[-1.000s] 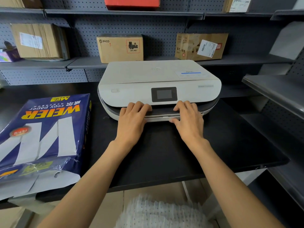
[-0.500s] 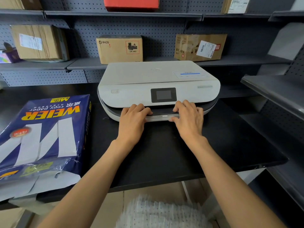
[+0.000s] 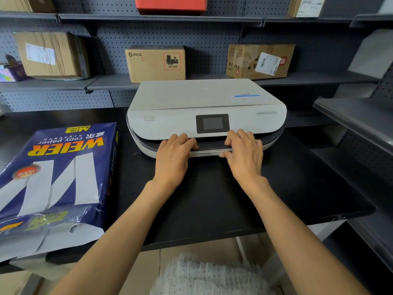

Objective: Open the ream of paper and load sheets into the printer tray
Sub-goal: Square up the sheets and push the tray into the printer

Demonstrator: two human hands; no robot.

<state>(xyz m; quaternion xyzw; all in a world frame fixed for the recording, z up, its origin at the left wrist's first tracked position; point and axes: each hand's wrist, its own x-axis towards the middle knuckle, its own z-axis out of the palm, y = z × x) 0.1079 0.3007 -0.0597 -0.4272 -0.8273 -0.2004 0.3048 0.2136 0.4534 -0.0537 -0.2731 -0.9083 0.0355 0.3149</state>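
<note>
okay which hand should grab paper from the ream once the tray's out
Left, probably. The ream lies on the left hand's side with its torn end near the table edge; the right hand would cross the body.

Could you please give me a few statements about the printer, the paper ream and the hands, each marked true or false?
1. Both hands rest at the printer's front tray edge. True: the left hand and right hand both touch the printer low at the front.
2. The paper ream lies to the right of the printer. False: the paper ream lies on the left.
3. The ream's wrapper is torn open at its near end. True.
4. The left hand holds a stack of sheets. False: no loose sheets are in either hand.
5. The printer's lid is raised. False: it lies flat and shut.
</note>
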